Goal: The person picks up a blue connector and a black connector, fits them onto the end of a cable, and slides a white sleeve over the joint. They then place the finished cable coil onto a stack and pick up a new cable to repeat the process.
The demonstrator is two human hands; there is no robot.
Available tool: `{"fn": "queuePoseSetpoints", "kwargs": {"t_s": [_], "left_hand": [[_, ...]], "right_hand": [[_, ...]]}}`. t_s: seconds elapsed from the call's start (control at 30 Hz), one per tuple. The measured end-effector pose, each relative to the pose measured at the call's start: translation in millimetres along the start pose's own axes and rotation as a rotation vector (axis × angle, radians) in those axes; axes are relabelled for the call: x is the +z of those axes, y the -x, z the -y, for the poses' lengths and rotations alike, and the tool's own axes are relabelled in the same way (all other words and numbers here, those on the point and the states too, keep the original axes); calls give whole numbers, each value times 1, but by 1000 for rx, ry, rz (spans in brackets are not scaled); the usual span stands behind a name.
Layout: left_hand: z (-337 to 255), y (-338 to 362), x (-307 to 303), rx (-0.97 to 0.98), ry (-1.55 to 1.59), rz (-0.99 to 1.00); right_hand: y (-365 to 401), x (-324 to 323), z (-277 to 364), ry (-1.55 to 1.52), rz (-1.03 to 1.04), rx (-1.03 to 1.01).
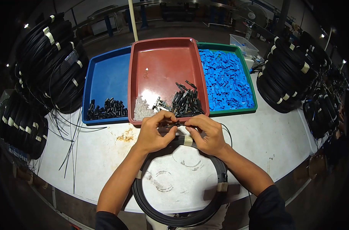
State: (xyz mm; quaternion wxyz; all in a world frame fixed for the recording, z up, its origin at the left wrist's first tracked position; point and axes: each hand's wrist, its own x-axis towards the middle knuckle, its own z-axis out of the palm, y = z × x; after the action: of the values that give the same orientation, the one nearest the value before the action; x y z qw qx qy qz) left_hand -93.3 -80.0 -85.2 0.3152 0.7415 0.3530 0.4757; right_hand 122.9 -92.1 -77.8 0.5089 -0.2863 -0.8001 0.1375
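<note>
My left hand (156,132) is closed, thumb and fingers pinching a small black connector piece (177,123) in front of the red tray. Meeting it from the other side, my right hand (207,134) pinches a black cable end at the connector; the fingertips cover much of both. From behind my right hand a thin cable (229,132) curves down to a large coil of black cable (144,191). The coil lies below my hands, bound with pale tape (222,186), and its near side reaches past the table's front edge.
The red tray (163,43) holds black connector parts (186,100) and small clear pieces (142,110). A blue tray (105,63) with black parts and a green tray (255,99) of blue clips flank it. Cable coils (53,61) stack left; more coils (285,74) stand right.
</note>
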Motion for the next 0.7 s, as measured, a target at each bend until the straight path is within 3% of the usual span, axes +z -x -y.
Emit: {"fn": "queuePoseSetpoints", "kwargs": {"t_s": [0.27, 0.7], "left_hand": [[-3, -1, 0, 133, -118, 9], [-2, -1, 0, 174, -136, 11]], "right_hand": [[1, 1, -1, -2, 9, 11], [2, 2, -2, 2, 29, 15]]}}
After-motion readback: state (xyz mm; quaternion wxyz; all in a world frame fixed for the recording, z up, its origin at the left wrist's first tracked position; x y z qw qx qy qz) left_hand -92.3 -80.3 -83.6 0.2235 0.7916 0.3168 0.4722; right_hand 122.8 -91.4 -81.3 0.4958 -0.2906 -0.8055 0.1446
